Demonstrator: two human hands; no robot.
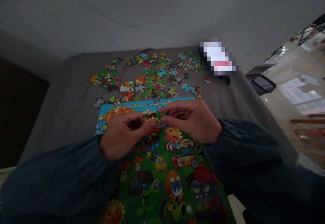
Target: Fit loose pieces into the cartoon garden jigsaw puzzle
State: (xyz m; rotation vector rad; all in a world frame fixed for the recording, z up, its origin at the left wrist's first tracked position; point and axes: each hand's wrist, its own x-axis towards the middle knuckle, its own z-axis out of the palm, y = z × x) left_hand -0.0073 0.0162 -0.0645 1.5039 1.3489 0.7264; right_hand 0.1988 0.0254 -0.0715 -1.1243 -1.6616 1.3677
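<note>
Between my two hands is a small cluster of jigsaw puzzle pieces [151, 115], green and brown with yellow petals, held over a printed cartoon picture sheet [152, 197]. My left hand [122, 134] pinches the cluster's left side, thumb across its front. On the other side, my right hand [191, 120] has thumb and fingers closed at its right edge. My fingers cover parts of the pieces, so I cannot tell how many there are. Below the hands, the sheet shows sunflowers, mushrooms and zombie figures on green, with a blue strip along its far edge.
Many loose puzzle pieces [154, 78] lie scattered beyond the sheet on the grey cloth-covered table [71, 92]. A phone with a blurred lit screen [218, 58] rests at the back right. A pale wall [152, 17] rises behind the table. Glossy floor [284, 95] shows at the right.
</note>
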